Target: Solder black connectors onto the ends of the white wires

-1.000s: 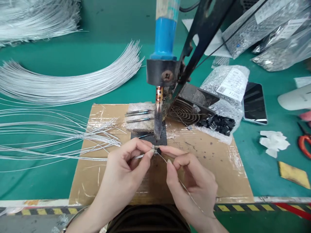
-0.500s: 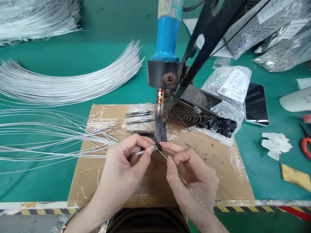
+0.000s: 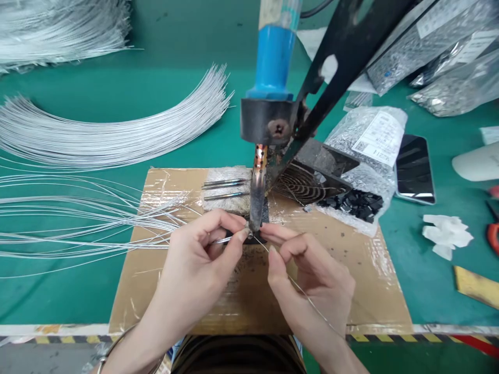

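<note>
Worn on the person's head, the camera looks forward and steeply down over the green worktable [image 3: 58, 301], with the dark-clothed torso [image 3: 237, 356] cut by the frame at six o'clock. It sits near enough that the left hand [image 3: 206, 254] and right hand [image 3: 314, 278] show whole just below centre, their forearms running out towards seven and five o'clock, while the blue-sleeved iron [image 3: 275, 59] hangs in from twelve. The wide field reaches a wire bundle [image 3: 62, 28] at ten and plastic bags [image 3: 424, 47] at two.
</note>
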Available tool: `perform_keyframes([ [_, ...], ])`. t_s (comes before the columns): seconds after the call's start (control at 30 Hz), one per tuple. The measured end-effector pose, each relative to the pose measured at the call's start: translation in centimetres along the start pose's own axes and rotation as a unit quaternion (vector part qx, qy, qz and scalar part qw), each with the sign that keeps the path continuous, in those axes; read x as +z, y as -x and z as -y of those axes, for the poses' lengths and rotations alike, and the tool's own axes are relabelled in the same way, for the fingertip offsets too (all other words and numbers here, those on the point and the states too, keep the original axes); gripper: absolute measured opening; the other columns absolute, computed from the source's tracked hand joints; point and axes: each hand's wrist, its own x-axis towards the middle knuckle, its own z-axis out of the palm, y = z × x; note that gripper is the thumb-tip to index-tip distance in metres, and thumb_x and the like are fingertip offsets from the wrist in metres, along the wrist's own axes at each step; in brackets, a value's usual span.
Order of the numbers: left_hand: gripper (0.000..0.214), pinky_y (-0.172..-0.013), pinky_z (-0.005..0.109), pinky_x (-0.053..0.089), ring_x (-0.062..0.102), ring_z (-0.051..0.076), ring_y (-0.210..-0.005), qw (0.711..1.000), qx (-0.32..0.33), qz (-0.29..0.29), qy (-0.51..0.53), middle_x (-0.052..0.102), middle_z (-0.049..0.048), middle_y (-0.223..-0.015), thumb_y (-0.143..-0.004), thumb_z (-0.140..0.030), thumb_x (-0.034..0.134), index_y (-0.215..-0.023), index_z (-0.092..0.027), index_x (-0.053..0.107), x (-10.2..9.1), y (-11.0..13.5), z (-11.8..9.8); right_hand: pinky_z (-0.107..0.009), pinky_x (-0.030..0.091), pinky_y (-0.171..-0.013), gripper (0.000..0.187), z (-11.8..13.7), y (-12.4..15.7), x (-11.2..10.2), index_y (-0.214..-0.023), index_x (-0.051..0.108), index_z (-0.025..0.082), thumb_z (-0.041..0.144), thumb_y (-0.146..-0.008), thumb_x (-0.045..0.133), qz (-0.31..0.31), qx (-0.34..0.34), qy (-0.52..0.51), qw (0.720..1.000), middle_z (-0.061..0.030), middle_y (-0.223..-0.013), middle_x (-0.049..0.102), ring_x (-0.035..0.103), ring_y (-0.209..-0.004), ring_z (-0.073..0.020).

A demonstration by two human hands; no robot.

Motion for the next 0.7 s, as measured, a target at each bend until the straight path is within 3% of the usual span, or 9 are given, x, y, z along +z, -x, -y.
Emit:
perform_keyframes([
  [0.4, 0.014, -0.048, 0.018, 0.035, 0.050, 0.007, -0.052, 1.000, 0.009, -0.001, -0.014, 0.073, -0.0015, -0.073, -0.088, -0.023, 0.078, -0.076, -0.019, 0.074, -0.17, 0.26, -0.51, -0.024, 0.061, -0.102, 0.023, 0.51, 0.04, -0.20, -0.084, 0.061, 0.025, 0.009, -0.096, 0.071, -0.004, -0.003, 0.009, 1.000, 0.0029, -0.128, 0.083, 0.082, -0.115, -0.0158],
  [0.7, 0.012, -0.046, 0.020, 0.032, 0.057, 0.009, -0.053, 1.000, 0.009, -0.003, -0.011, 0.079, 0.0004, -0.081, -0.088, -0.022, 0.078, -0.077, -0.020, 0.075, -0.13, 0.30, -0.48, -0.028, 0.063, -0.101, 0.023, 0.60, 0.11, -0.24, -0.084, 0.061, 0.025, 0.008, -0.096, 0.071, -0.005, -0.004, 0.010, 1.000, -0.0006, -0.128, 0.084, 0.083, -0.114, -0.0193],
])
